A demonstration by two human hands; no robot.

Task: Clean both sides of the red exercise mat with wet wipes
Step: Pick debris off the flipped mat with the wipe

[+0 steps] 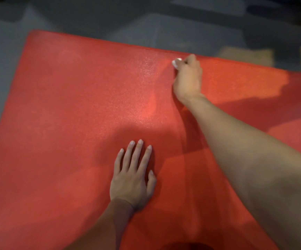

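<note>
Head view: both hands [188, 78] on red mat [74, 105].

Grey floor [5, 51] fills the background. On the floor's far right section sit two blurred brownish items, possibly cardboard boxes [245, 55].

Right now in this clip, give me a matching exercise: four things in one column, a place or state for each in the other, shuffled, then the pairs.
Things:
1. left hand
2. right hand
3. white wipe
4. red mat

States:
A. spread over the grey floor
B. bunched, near the mat's far edge
C. flat on the mat, fingers straight
D. curled round the wipe

Pairs: 1-C, 2-D, 3-B, 4-A
</note>
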